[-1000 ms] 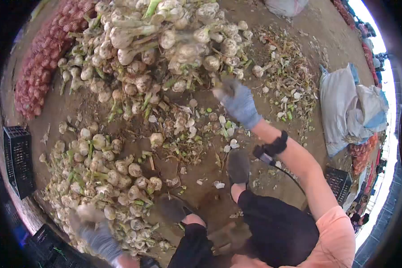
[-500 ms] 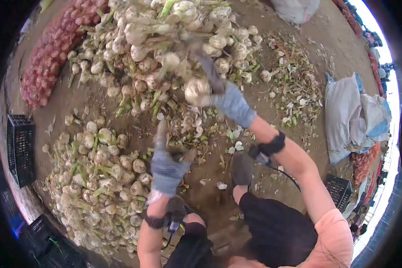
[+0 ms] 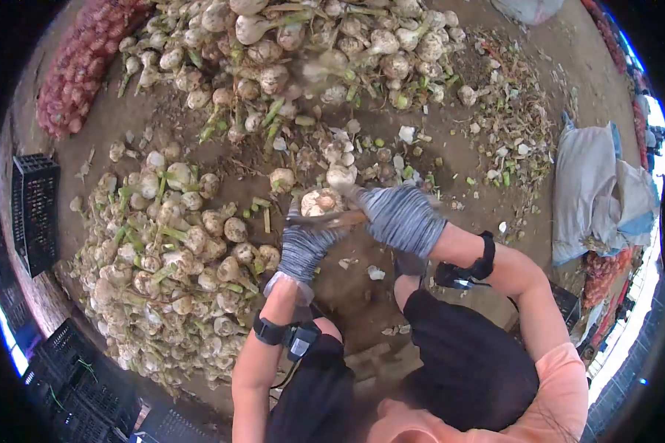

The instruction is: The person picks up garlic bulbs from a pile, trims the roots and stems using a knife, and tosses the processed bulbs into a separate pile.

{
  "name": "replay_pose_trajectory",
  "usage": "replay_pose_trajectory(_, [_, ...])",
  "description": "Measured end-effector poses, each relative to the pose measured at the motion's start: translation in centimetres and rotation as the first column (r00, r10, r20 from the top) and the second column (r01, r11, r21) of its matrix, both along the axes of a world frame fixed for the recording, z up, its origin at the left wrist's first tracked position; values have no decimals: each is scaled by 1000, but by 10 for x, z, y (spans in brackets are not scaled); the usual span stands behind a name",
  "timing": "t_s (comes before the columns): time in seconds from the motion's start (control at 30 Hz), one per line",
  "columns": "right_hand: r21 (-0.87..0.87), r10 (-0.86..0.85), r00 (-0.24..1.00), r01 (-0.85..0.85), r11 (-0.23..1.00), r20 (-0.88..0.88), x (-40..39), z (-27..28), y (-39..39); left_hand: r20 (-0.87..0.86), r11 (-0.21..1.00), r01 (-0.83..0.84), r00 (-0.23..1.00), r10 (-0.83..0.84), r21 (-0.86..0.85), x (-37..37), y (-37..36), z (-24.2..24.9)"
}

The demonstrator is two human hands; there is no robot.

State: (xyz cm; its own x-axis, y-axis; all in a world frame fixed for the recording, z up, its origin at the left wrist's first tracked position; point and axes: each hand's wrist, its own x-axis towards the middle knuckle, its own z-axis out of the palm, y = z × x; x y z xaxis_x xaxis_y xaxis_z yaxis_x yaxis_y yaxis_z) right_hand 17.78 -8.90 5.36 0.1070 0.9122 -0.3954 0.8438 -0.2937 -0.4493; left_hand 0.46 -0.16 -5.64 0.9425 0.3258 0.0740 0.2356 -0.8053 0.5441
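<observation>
My left hand [image 3: 307, 245], in a grey knit glove, is closed around a garlic bulb [image 3: 321, 201] with dirt on its skin. My right hand [image 3: 404, 219], gloved the same way, grips a brownish knife [image 3: 340, 219] that crosses just below the bulb, close to the left fingers. Both hands meet low over the floor in front of my knees. Just beyond them lie a pale bulb [image 3: 340, 174] and another loose bulb [image 3: 281, 180].
A big heap of garlic with stems [image 3: 273, 77] lies ahead, and a second garlic pile [image 3: 174, 273] is on the left. Peelings [image 3: 513, 111] litter the ground. Around are a red net sack [image 3: 89, 66], black crates [image 3: 35, 214] and white sacks [image 3: 587, 188].
My right hand has come back from the far heap toward my left hand, bringing the knife. The left hand, spread and bare of any bulb before, now holds a garlic bulb.
</observation>
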Motion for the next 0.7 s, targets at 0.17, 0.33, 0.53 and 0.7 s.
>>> replay_pose_trajectory(0.17, [115, 29, 997, -38, 993, 77, -4, -10, 1, -72, 735, -214, 973, 219, -643, 0, -8, 19])
replay_pose_trajectory(0.33, [58, 26, 994, -32, 998, 102, 5, -29, -15, 36, 790, -189, 966, 257, -583, -3, -11, 57])
replay_pose_trajectory(0.53, [-74, -237, 952, 255, 964, 194, 41, -54, -55, -129, 174, -226, 887, 443, -959, -6, -16, 81])
replay_pose_trajectory(0.7, [-245, -319, 939, 281, 928, -131, 17, -57, -40, -82, 448, -194, 962, 259, -873, -9, -12, 55])
